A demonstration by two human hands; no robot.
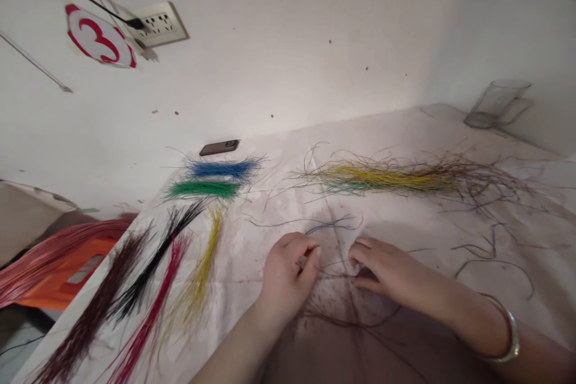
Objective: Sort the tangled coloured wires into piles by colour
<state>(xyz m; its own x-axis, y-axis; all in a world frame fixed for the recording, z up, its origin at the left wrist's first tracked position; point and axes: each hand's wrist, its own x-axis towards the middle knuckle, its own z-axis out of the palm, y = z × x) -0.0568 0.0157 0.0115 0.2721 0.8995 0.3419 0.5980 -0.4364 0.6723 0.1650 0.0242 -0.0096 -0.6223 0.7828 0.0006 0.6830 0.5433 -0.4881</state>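
Note:
Near the front of the cloth-covered table, my left hand (290, 270) is closed, thumb against bent fingers, on a thin dark wire (333, 264). The wire runs across the gap toward my right hand (378, 264), which wears a bracelet at the wrist. On that hand the fingers curl loosely, with thumb and fingertips apart; no held thing shows there. Just beyond the hands lie a few loose bluish wires (333, 225). Brownish strands (342, 319) rest on the cloth below them.
At left lie bundles of blue (220, 168), green (204, 189), black (157, 264), red (155, 312), yellow (204, 270) and dark brown wires (99, 306). A mixed yellow bundle (391, 177) lies back right. A phone (219, 147) and glass mug (497, 105) stay near the wall.

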